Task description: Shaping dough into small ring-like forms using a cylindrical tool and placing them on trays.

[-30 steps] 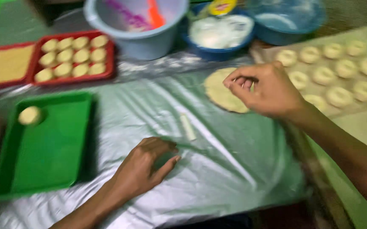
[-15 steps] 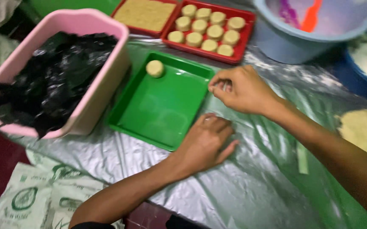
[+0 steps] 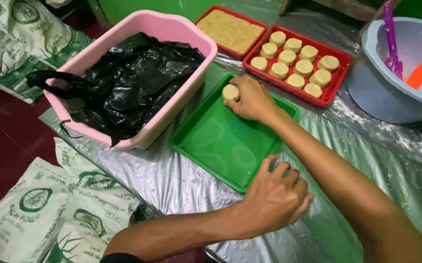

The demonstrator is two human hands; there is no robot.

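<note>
Fingers of the right hand (image 3: pixel 253 100) pinch a dough disc (image 3: pixel 230 92) in the green tray (image 3: pixel 220 146); the left hand (image 3: pixel 274 197), fingers loosely curled, rests at the tray's near edge.

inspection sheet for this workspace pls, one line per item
surface: silvery plastic sheet with pale powder traces.
job's things: green tray holding one pale dough round at its far end.
clutter: pink tub with black bag; red tray of nine rounds; second red tray with a flat slab; blue basin with utensils.
grippers: right hand on the round; left hand rests at the green tray's near edge, nothing visible in its fingers.
cables: nothing seen.
surroundings: printed sacks on dark floor.
</note>
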